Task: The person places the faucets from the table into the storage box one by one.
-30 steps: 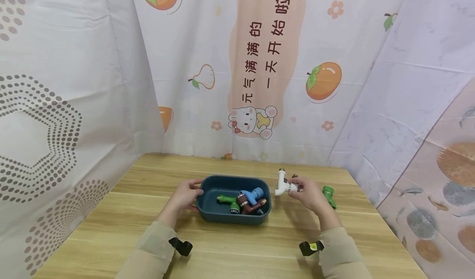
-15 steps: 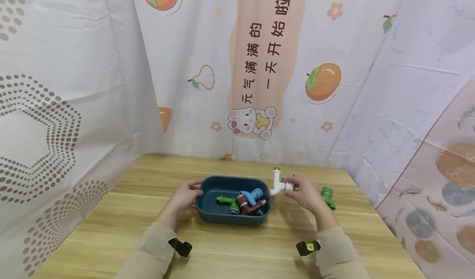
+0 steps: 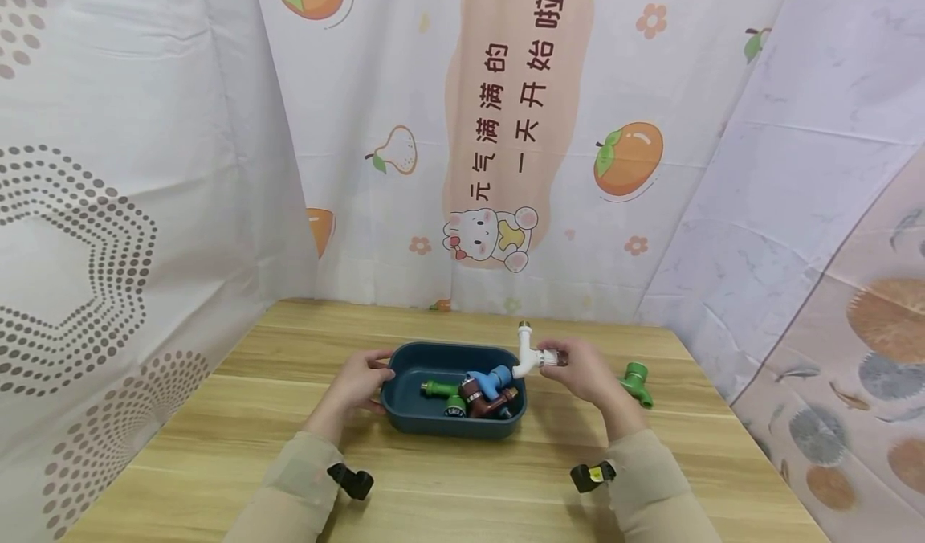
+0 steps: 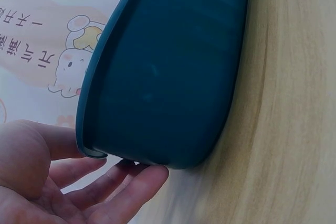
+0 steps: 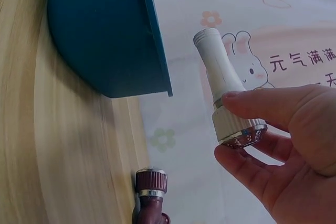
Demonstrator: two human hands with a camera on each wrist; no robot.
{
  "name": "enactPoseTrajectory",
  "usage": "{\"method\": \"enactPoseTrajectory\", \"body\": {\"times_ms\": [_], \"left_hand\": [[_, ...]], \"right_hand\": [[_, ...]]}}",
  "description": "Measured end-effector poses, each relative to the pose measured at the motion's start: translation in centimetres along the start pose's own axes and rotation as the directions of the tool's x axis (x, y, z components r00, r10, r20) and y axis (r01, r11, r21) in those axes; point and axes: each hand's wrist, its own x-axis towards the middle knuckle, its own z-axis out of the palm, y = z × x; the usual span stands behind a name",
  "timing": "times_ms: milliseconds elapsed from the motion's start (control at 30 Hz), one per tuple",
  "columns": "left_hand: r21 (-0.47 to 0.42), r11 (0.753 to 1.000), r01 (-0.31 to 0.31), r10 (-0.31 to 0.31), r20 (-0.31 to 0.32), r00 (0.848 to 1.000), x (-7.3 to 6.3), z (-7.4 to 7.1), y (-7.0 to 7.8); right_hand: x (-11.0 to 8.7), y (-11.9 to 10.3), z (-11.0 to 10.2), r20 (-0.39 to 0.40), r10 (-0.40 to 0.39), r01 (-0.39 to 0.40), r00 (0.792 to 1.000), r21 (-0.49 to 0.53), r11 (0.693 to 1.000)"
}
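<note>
My left hand (image 3: 359, 381) holds the left end of a dark teal plastic bin (image 3: 413, 370); in the left wrist view the thumb is at the rim and fingers (image 4: 137, 187) touch the outer wall. A green tap (image 3: 439, 388), a maroon tap (image 3: 477, 399) and a blue tap (image 3: 499, 376) lie inside it, toward the right. Over the bin's right rim, my right hand (image 3: 582, 373) grips a white tap (image 3: 528, 357) by its ribbed knob end, between thumb and fingers. Its threaded brass end points up and away.
A green tap (image 3: 637, 384) lies on the wooden table (image 3: 448, 487), right of my right hand. Another maroon tap (image 5: 151, 195) shows in the right wrist view, low beside the bin. Printed curtains hang behind the table and on both sides.
My right hand has carried the white tap leftward, from beside the bin to its right rim. The left hand and bin stay in place.
</note>
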Motion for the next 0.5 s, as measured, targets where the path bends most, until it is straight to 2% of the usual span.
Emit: {"method": "enactPoseTrajectory", "body": {"times_ms": [500], "left_hand": [[-0.002,1.0,-0.003,0.003,0.009,1.0,-0.3,-0.2,0.2]], "right_hand": [[1.4,-2.0,0.8,0.029,-0.063,0.065,0.998,-0.095,0.993]]}}
